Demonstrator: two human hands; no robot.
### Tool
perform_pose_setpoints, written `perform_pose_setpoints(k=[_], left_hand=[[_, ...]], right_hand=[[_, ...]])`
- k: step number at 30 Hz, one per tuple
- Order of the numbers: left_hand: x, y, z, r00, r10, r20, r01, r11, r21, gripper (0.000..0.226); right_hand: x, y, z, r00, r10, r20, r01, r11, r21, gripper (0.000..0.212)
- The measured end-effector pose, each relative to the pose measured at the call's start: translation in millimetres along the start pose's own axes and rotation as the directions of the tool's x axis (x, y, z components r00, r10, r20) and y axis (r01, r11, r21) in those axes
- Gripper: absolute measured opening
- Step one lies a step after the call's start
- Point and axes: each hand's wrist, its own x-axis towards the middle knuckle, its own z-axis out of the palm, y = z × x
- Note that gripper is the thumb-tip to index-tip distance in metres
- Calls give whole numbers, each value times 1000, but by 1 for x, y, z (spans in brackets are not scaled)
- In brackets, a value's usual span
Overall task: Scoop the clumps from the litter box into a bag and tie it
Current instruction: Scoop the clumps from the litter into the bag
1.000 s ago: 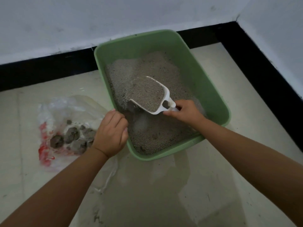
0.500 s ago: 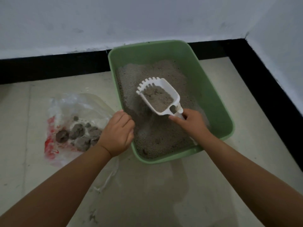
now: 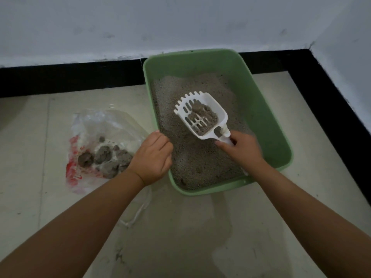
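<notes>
left hand (image 3: 153, 157) curled, right hand (image 3: 242, 150) gripping

1 head-worn view, downward and forward, close above the floor (image 3: 180, 237)

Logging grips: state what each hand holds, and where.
Right hand grips the white scoop by its handle. Left hand grips the litter box rim.

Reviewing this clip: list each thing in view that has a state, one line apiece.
Litter box: on the floor, holds loose litter.
Scoop: lifted over the litter, carrying clumps.
Bag: open on the floor, clumps inside, untied.
Left hand: curled at the box's left rim; grip unclear.
Right hand: grips the scoop handle.
</notes>
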Motion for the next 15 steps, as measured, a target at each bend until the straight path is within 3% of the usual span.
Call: perform_pose_setpoints(k=[8,12,15], left_hand=[[-1,-6,-12,994,-4,106,9,999,-39,22],[-23,-19,-35,959,-262,109,259,965,37,35],[-48,-38,-57,830,-532,166,504,844,184,47]], right_hand=[[-5,-11,-2,999,26,42,-24,999,-49,32],[-10,-24,0,996,-29,87,37,995,-92,33],[-17,-41,5,983,-94,159,101,994,-36,33]])
